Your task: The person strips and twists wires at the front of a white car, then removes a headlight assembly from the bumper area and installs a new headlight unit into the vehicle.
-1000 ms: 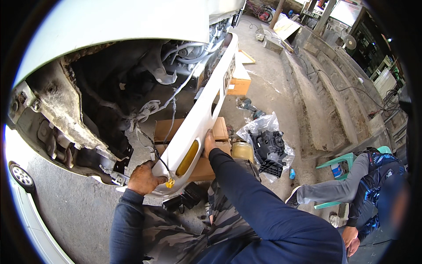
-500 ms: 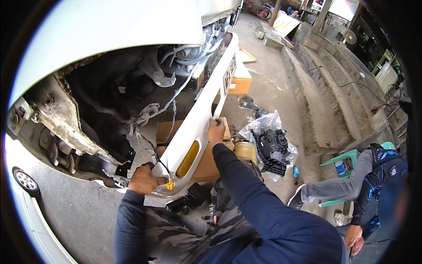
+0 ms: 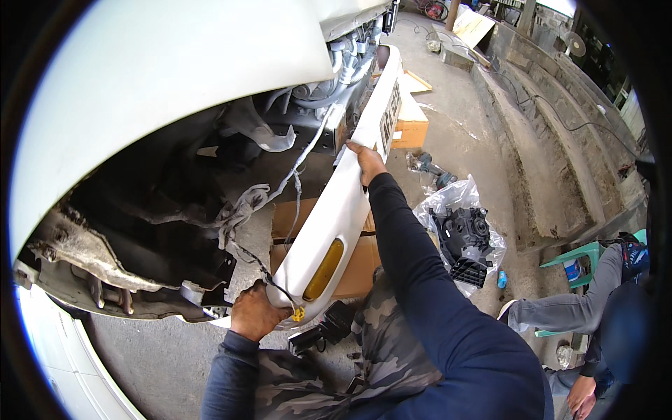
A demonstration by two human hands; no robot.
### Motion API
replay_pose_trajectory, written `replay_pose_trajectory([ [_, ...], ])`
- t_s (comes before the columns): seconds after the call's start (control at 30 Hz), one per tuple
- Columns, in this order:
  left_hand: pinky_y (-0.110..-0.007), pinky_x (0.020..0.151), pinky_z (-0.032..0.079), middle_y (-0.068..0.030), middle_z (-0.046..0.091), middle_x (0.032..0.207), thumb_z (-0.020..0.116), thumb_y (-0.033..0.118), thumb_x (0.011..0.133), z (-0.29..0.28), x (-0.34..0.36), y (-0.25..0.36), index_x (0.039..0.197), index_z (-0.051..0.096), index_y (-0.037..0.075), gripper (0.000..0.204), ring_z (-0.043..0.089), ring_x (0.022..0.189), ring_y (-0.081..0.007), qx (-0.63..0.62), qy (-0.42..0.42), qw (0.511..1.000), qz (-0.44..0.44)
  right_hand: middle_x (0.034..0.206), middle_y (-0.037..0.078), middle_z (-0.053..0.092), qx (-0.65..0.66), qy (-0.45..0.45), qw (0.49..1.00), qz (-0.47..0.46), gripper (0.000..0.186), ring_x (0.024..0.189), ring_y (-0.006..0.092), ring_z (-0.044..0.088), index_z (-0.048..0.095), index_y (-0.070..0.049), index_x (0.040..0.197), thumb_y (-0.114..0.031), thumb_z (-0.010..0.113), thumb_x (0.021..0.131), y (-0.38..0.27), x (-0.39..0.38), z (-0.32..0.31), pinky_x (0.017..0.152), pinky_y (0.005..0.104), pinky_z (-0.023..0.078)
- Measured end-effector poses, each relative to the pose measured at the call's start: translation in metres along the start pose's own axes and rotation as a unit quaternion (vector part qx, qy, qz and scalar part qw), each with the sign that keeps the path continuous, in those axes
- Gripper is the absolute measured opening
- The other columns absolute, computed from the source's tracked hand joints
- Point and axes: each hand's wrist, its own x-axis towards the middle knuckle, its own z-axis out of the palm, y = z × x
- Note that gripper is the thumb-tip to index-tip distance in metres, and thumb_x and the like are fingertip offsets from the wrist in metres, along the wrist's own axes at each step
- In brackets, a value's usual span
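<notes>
A white car bumper with an amber lamp stands slanted in front of me, along the front of a white vehicle. My left hand is closed around its near end. Over the top edge, further along near the licence plate, curl the fingers of my right hand. A yellow connector on a dark wire hangs beside my left hand, against the bumper. That wire runs up to a grey taped wiring harness in the open wheel and engine area.
Cardboard lies behind the bumper, a carton beyond it. To the right are a power tool, a black headlight housing on plastic, and a blue can. Concrete steps rise behind; a person sits by a green stool.
My right hand has moved from the bumper's outer face up to its top edge, farther along. The view has shifted, so the bumper appears further right. My left hand stays at the near end.
</notes>
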Motion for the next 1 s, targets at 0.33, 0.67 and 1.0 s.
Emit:
replay_pose_trajectory([
  [0.33,-0.044,0.088,0.059,-0.0227,0.076,0.102,0.092,0.052,0.062,-0.012,-0.023,0.021,0.109,0.073,-0.002,0.074,0.075,0.095,-0.0374,-0.020,0.094,0.995,-0.013,0.111,0.018,0.073,-0.072,0.096,0.990,-0.070,0.033,0.104,0.0278,0.067,0.073,0.007,0.115,-0.010,0.074,0.087,-0.020,-0.024,0.011,0.097,0.0357,0.050],
  [0.67,-0.044,0.079,0.060,-0.0195,0.076,0.092,0.091,0.051,0.061,-0.021,-0.035,0.028,0.104,0.073,-0.002,0.071,0.075,0.082,-0.0369,0.011,0.173,0.984,0.026,0.105,0.020,0.071,0.074,0.088,0.993,-0.039,0.038,0.085,0.0311,0.070,0.065,0.013,0.115,-0.004,0.075,0.083,-0.032,-0.050,0.026,0.077,0.0434,0.057],
  [1.0,-0.045,0.068,0.059,-0.0165,0.074,0.081,0.092,0.053,0.059,-0.018,-0.045,0.037,0.098,0.073,0.001,0.068,0.073,0.072,-0.0366,0.026,0.228,0.971,0.071,0.101,0.018,0.072,0.043,0.076,0.995,-0.053,0.036,0.081,0.0294,0.071,0.065,0.012,0.117,-0.005,0.073,0.086,-0.046,-0.057,0.023,0.073,0.0418,0.059],
])
